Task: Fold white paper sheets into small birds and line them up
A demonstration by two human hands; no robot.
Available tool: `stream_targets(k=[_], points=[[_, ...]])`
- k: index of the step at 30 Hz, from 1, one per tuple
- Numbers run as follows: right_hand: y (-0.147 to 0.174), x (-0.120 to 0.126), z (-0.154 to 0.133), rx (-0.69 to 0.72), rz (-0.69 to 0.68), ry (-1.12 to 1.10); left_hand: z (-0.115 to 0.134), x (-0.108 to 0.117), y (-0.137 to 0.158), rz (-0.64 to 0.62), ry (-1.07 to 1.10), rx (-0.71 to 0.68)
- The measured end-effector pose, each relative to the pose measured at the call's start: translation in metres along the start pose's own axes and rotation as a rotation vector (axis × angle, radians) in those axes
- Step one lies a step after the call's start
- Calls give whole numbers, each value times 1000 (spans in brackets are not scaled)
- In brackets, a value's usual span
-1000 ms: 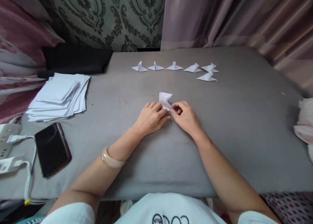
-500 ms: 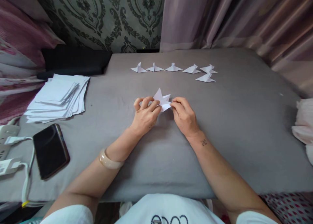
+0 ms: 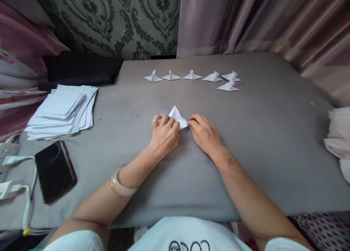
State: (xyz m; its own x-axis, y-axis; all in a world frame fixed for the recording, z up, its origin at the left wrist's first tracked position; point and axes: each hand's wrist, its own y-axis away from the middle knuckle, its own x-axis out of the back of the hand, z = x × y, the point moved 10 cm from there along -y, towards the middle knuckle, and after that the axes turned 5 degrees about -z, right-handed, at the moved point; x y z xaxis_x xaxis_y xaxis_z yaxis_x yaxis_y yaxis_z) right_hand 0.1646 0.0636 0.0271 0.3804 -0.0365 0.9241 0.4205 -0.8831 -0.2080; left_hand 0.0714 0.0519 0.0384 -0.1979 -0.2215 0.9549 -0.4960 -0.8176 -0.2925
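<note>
A partly folded sheet of white paper [image 3: 177, 116] lies low at the middle of the table, one point of it sticking up and away from me. My left hand [image 3: 165, 134] is closed on its left part, fingers curled over and hiding that side. With thumb and fingertips together, my right hand [image 3: 203, 131] pinches the paper's right corner. Beyond my hands stand several folded white paper figures [image 3: 192, 75] in a row, with one figure [image 3: 228, 86] in front of the row's right end.
On the left lies a stack of white paper sheets [image 3: 61, 112], with a black folded item [image 3: 82, 69] behind it. Nearer me are a phone [image 3: 56, 172] and white charging plugs with cables [image 3: 11, 189]. A pale cloth bundle [image 3: 339, 134] sits at the right edge of the grey-covered table [image 3: 268, 141].
Both hands have come down and slightly nearer with the paper. Its several spread points now show as one flatter triangular shape. My right hand's fingers lie flatter.
</note>
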Motion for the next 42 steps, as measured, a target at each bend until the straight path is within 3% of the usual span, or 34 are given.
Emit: stream_targets(k=[12, 26, 34, 42], points=[[0, -1, 19, -112, 57, -228, -2, 10, -1, 12, 41, 18], [-7, -3, 27, -231, 91, -214, -17, -5, -8, -10, 103, 147], [-4, 4, 5, -17, 151, -336, -23, -11, -8, -64, 110, 209], [-4, -11, 1, 16, 51, -381, -31, -16, -10, -147, 202, 248]])
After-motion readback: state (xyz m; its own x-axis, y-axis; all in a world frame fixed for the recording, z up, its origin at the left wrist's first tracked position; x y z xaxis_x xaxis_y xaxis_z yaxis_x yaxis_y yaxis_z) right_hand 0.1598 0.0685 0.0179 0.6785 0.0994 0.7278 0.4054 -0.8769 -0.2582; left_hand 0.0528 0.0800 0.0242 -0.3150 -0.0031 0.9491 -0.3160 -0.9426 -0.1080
